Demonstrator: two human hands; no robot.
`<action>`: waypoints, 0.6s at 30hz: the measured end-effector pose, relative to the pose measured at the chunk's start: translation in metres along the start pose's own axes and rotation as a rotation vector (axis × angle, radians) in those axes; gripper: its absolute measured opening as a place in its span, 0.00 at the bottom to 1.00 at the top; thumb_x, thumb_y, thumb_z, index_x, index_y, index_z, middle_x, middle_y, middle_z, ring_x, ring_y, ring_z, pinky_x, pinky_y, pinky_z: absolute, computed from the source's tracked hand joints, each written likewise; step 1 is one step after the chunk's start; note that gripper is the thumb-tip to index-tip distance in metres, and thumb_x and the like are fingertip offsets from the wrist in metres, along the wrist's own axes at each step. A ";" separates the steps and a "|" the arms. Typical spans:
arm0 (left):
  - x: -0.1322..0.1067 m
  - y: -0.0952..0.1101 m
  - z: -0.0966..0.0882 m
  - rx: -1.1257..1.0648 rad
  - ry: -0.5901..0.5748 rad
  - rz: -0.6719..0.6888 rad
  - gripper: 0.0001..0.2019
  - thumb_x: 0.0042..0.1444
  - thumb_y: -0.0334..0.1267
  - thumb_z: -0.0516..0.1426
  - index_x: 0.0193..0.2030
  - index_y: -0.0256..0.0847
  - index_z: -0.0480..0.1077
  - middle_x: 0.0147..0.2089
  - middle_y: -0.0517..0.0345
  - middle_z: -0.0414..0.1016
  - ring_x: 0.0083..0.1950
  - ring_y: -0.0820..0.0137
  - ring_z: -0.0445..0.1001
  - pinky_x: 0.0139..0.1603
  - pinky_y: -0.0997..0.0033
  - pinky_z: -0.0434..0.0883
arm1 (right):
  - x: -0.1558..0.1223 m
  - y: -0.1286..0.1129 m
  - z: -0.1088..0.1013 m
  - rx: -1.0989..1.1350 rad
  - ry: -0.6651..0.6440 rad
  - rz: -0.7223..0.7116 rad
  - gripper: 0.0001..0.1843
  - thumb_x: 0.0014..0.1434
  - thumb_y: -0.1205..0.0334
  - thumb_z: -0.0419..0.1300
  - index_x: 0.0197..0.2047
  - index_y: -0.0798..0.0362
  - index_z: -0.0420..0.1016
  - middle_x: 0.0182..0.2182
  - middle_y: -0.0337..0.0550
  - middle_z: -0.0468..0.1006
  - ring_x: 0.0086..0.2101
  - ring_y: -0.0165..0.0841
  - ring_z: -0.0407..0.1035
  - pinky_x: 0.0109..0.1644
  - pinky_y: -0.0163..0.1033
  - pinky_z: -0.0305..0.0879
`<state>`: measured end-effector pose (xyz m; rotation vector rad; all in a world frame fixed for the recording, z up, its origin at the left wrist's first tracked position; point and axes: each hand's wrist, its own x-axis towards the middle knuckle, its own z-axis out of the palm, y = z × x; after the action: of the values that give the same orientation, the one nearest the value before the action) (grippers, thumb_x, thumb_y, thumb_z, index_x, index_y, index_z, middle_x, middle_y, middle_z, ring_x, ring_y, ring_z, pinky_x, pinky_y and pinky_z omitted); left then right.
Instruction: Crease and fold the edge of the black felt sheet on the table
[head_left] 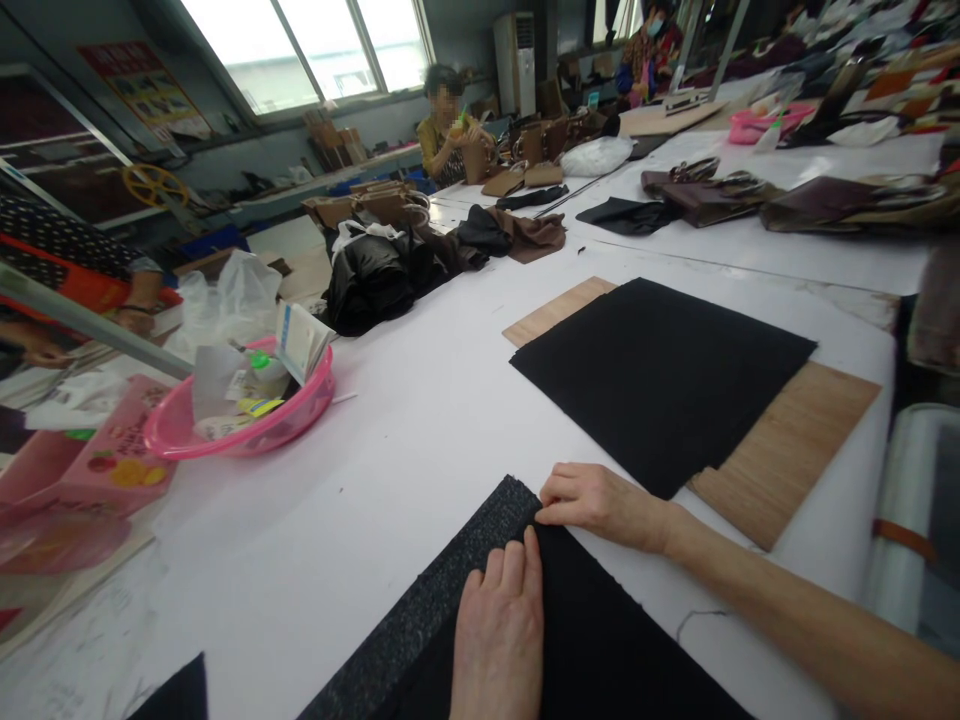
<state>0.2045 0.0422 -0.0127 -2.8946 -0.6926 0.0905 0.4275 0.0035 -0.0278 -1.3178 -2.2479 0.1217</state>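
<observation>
A black fabric piece (600,630) lies on the white table in front of me, with a speckled dark grey strip (427,600) along its left side. My left hand (499,625) rests on the black fabric beside the strip, palm down, fingers stretched toward the far corner. At that corner, my right hand (596,505) pinches the fabric's edge between thumb and bent fingers. Farther back, more black fabric (664,375) lies on a wooden board (787,450). Part of another black piece (176,690) shows at the bottom left.
Left on the white table (405,440) stands a pink basin (240,440) with small items, near a pink box (97,460). Dark bundles (375,275) lie behind. A person (450,130) sits at the far side; another person's arm (139,300) is at left.
</observation>
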 end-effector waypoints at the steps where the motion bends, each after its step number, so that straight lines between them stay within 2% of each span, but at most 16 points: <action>1: 0.000 0.000 0.000 -0.004 -0.007 -0.005 0.28 0.56 0.22 0.55 0.64 0.36 0.63 0.44 0.52 0.74 0.44 0.63 0.73 0.42 0.62 0.74 | 0.000 0.000 -0.001 -0.016 -0.013 -0.003 0.11 0.70 0.73 0.52 0.44 0.56 0.75 0.37 0.43 0.73 0.37 0.34 0.63 0.40 0.38 0.61; 11: 0.007 0.003 -0.007 -0.063 -0.084 -0.052 0.26 0.59 0.23 0.53 0.65 0.37 0.62 0.46 0.52 0.73 0.45 0.61 0.73 0.42 0.57 0.75 | 0.003 -0.003 -0.004 -0.171 -0.107 -0.046 0.13 0.71 0.73 0.48 0.45 0.57 0.74 0.37 0.44 0.71 0.37 0.34 0.62 0.41 0.40 0.62; 15: 0.010 0.007 -0.009 -0.063 -0.088 -0.084 0.25 0.60 0.24 0.54 0.64 0.38 0.62 0.48 0.51 0.72 0.45 0.61 0.73 0.43 0.57 0.75 | -0.003 -0.005 -0.006 -0.164 -0.135 -0.007 0.12 0.71 0.71 0.49 0.49 0.55 0.72 0.39 0.43 0.71 0.38 0.35 0.63 0.43 0.41 0.63; 18: 0.011 0.013 -0.015 -0.072 -0.101 -0.104 0.23 0.62 0.27 0.54 0.64 0.38 0.62 0.44 0.52 0.71 0.43 0.61 0.72 0.39 0.58 0.75 | -0.012 -0.010 -0.004 -0.118 -0.106 0.050 0.13 0.72 0.69 0.49 0.54 0.55 0.70 0.42 0.46 0.71 0.42 0.37 0.64 0.46 0.42 0.65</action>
<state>0.2214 0.0338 -0.0002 -2.9318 -0.8804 0.2046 0.4258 -0.0124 -0.0252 -1.4607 -2.3424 0.0789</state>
